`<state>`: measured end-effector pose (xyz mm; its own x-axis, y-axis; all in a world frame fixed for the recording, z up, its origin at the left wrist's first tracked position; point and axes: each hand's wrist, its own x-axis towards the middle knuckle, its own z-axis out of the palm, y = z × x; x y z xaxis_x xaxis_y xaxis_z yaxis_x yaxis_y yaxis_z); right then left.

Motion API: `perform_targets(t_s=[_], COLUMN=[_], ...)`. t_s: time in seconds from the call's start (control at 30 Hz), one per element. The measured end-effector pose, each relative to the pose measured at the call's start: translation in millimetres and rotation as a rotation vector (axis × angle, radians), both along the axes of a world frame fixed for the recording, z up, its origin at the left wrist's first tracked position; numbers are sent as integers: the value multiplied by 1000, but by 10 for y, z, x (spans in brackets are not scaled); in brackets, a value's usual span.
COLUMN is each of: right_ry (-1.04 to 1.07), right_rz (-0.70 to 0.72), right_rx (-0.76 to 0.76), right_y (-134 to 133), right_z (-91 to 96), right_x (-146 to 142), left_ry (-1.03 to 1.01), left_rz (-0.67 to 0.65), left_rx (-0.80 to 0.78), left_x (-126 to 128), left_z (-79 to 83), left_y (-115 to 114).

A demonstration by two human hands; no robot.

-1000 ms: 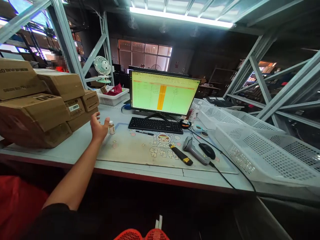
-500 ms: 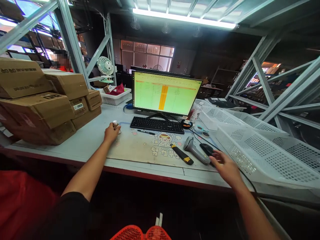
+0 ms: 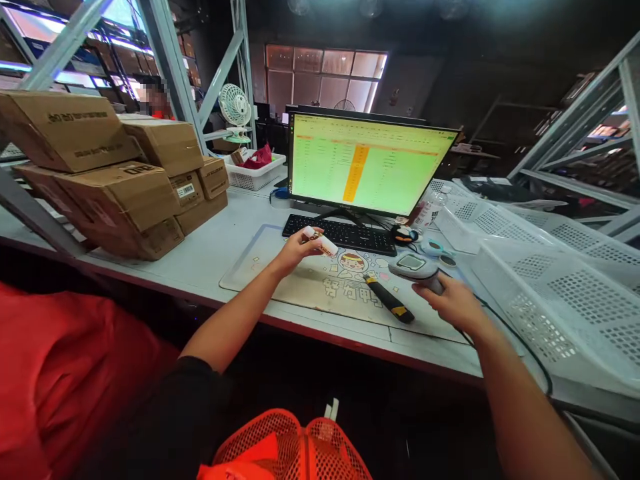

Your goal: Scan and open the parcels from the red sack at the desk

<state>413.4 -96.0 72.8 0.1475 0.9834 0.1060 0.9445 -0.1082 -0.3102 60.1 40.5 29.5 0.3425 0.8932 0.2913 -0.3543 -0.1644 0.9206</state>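
Tilted above the desk mat [image 3: 300, 290], a small white-capped bottle [image 3: 326, 245] with a printed label is in the fingers of my left hand [image 3: 294, 253]. My right hand [image 3: 453, 303] is wrapped round the handle of a grey barcode scanner [image 3: 413, 265], raised off the mat with its head pointing left toward the bottle. Between the hands lies a black and yellow utility knife [image 3: 390, 300]. A black keyboard [image 3: 345, 233] sits behind the bottle, under a monitor [image 3: 370, 163] that shows a green spreadsheet with an orange column.
Cardboard boxes [image 3: 125, 193] are stacked at the left. White perforated baskets [image 3: 555, 300] stand along the right side. Tape rolls [image 3: 431, 247] lie near the keyboard's right end. A small fan [image 3: 235, 107] and a white basket [image 3: 255, 175] are at the back left.
My right hand has taken hold of the barcode scanner and lifted it off the mat. My left hand has brought the bottle rightward and tilted it. The view has shifted.
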Motion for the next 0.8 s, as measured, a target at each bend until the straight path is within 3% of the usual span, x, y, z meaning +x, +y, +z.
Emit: perform_targets(t_s=[0.1, 0.2, 0.57, 0.8], right_ry=[188, 243, 188, 195], right_rz=[252, 343, 456, 376], right_rx=[69, 43, -15, -228], right_y=[-234, -322, -75, -33], right_z=[330, 495, 545, 559], right_x=[-150, -281, -379, -273], left_ry=[38, 80, 215, 380], left_rz=[-49, -99, -292, -397], left_rx=[108, 217, 477, 682], left_x=[143, 199, 85, 68], left_z=[-22, -48, 10, 122], left_y=[-35, -99, -283, -528])
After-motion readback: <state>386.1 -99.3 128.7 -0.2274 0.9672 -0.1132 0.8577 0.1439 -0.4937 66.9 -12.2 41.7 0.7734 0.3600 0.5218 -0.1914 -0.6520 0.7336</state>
